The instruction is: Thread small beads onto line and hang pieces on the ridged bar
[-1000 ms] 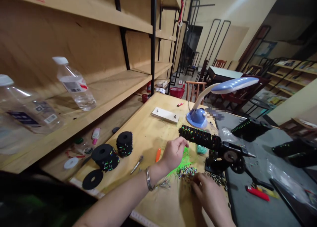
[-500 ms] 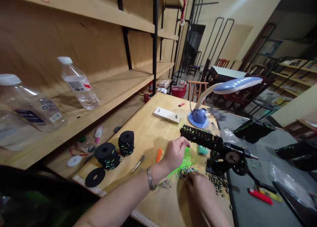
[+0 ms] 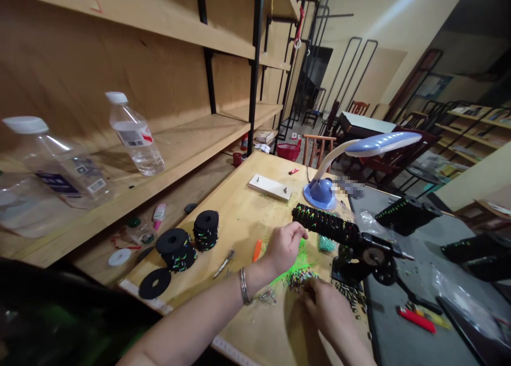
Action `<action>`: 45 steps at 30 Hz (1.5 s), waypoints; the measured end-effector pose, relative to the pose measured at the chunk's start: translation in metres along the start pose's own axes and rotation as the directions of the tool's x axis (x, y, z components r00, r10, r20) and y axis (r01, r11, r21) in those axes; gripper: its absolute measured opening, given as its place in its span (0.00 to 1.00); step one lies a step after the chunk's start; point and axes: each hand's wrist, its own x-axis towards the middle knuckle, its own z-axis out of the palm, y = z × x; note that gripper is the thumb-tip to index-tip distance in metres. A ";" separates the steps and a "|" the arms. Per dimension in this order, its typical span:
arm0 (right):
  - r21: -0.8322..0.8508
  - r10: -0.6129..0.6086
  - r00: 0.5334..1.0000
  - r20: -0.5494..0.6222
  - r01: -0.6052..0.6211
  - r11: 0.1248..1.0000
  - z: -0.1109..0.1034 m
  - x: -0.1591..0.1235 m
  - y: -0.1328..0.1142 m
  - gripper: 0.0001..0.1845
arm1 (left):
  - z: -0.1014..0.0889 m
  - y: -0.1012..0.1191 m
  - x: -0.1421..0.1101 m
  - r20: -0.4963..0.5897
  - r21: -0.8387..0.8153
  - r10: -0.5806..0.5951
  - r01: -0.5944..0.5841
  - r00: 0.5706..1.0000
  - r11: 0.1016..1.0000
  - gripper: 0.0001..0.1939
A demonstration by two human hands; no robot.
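My left hand (image 3: 282, 247) hovers over the wooden table (image 3: 247, 217), fingers curled, fingertips close to the near end of a black roll studded with coloured bits (image 3: 324, 225) mounted on a black winding device (image 3: 361, 259). Whether it pinches anything is hidden. My right hand (image 3: 325, 310) rests lower on the table, fingers bent down onto a pile of small coloured beads (image 3: 301, 277) beside green threads (image 3: 297, 259). A bangle sits on my left wrist.
Black foam discs (image 3: 174, 249) and a second stack (image 3: 206, 226) lie left, with a metal tool (image 3: 223, 263) and an orange piece (image 3: 256, 250). A blue desk lamp (image 3: 323, 190), a white block (image 3: 269, 187), water bottles (image 3: 136, 134) on the shelf, a red lighter (image 3: 415, 319).
The camera has shifted slightly, so everything sits a little lower and to the right. My right hand has slid a bit left along the bead pile. My left hand stays by the roll's end.
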 end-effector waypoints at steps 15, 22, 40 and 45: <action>-0.073 -0.035 0.999 -0.037 0.032 0.997 0.014 0.010 -0.008 0.11 | 0.000 0.001 0.001 -0.014 0.017 0.008 -0.008 1.000 1.000 0.16; -0.019 -0.068 0.993 -0.100 0.066 0.998 0.014 0.012 0.003 0.11 | 0.002 -0.002 0.001 -0.020 0.004 0.022 -0.021 1.000 1.000 0.17; 0.169 -0.170 0.462 -0.870 0.606 0.777 -0.044 0.048 -0.018 0.06 | 0.001 -0.004 0.005 0.033 -0.070 -0.015 0.018 0.999 0.997 0.16; 0.156 -0.143 0.445 -0.884 0.571 0.806 -0.039 0.057 -0.019 0.06 | -0.001 -0.004 0.006 0.041 -0.028 0.001 0.000 0.999 1.000 0.16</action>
